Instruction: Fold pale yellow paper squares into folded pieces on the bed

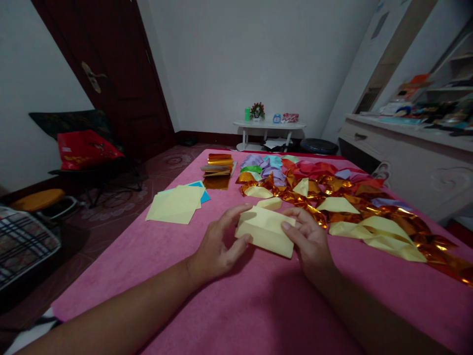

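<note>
Head view: holding a rectangular pale-yellow folded paper sheet (266, 229) at clock centre, over a pink cloth-covered table (221, 305). At nine o'clock, gripping the left edge between thumb and fingers of the left hand (218, 246); at four o'clock, pinching the right edge with the right hand (314, 244), thumb pressing on the near face. Apparently performing a folding step, judging by the crossing crease. Probably calling next for aligning edges and pressing that crease flat. Showing toward ten o'clock: loose pale-yellow square paper sheets (173, 204); toward three: folded pale-yellow paper pieces (384, 234).
</note>
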`<state>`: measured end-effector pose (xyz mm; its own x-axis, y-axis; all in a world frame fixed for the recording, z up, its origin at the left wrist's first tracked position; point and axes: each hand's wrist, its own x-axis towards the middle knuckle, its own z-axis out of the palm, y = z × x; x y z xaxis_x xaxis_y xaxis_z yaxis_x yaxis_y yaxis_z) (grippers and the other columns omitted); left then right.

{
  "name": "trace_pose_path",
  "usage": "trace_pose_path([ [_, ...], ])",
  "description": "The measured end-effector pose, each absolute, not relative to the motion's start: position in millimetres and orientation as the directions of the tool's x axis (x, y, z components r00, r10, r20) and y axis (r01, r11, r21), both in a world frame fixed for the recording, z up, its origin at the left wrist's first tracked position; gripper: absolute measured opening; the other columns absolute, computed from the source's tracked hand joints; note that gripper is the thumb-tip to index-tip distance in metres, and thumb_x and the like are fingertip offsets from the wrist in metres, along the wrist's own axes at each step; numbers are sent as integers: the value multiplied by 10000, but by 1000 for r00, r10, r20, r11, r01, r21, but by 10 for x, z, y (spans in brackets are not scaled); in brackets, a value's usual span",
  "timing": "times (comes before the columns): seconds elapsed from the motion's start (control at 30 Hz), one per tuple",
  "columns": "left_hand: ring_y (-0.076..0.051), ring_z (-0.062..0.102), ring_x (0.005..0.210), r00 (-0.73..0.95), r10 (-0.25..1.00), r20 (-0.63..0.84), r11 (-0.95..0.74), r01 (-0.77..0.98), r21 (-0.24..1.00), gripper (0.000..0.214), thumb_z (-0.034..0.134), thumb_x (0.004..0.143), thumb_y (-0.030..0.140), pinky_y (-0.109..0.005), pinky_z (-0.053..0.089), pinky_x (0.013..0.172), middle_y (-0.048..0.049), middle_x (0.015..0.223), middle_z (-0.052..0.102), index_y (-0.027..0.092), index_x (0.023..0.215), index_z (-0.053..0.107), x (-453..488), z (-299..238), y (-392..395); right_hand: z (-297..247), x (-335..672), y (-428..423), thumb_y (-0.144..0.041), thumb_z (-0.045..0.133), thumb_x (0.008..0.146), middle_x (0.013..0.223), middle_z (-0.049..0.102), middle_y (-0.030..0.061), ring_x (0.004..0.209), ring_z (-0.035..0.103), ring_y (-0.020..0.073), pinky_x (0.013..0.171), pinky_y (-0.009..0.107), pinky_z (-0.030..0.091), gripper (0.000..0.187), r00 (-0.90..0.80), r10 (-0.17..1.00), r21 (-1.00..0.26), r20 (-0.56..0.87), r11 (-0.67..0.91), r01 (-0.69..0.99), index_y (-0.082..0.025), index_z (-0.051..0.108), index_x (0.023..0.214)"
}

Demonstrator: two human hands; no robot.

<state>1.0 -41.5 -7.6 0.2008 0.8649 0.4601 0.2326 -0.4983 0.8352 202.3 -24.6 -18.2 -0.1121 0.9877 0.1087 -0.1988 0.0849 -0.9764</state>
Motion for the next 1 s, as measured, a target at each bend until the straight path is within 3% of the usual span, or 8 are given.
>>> trace_pose_path([
  [0.07,-181,626,800,140,936,322,-338,107,935,481,599,814,287,-245,476,674,-72,961,680,229,1282,502,68,-85,-413,-151,2013,-227,-376,632,793,745,669,20,589,623,178,549,277,488,441,-98,989,-975,114,92,-203,-237,440,1165],
  [0.17,-161,612,764,5,982,191,-191,-38,981,286,650,767,290,-217,461,628,-56,901,696,199,1037,678,122,-89,-358,-136,2019,-222,-378,603,823,844,692,50,687,651,191,612,293,508,490,-71,979,-969,193,178,-172,-238,437,1262],
  [0.27,-142,596,686,-91,995,42,-55,-141,988,175,698,705,276,-215,452,586,-56,825,704,149,823,723,122,-101,-292,-159,2030,-237,-382,586,834,883,691,56,772,638,186,648,270,497,270,-94,946,-950,310,311,3,-209,650,1032],
  [0.37,-134,587,617,-82,994,-72,51,-236,970,246,725,672,297,-223,449,543,-52,779,701,136,859,717,101,-118,-268,-193,2019,-245,-374,642,786,881,690,56,777,631,189,641,269,501,212,-169,938,-940,301,322,112,-194,708,876],
  [0.47,-138,604,645,3,998,-67,65,-246,967,318,754,650,293,-231,469,564,-69,846,704,134,922,715,94,-114,-284,-213,1999,-220,-346,722,707,882,695,54,766,646,191,635,280,523,278,-166,965,-978,202,209,27,-191,686,935],
  [0.67,-197,648,824,122,992,16,14,-237,971,521,815,556,196,-286,523,699,-98,1017,694,158,1061,693,119,-75,-313,-205,1994,-160,-260,798,608,1048,695,85,961,653,233,818,361,540,429,-123,978,-975,166,144,-170,-192,660,1008],
  [1.0,-171,631,695,9,997,74,-73,-78,994,341,806,585,255,-249,491,591,-75,877,716,157,906,745,104,-118,-289,-183,1971,-176,-336,805,592,983,720,85,871,679,250,739,373,572,408,-119,976,-982,182,176,-64,-201,717,967],
])
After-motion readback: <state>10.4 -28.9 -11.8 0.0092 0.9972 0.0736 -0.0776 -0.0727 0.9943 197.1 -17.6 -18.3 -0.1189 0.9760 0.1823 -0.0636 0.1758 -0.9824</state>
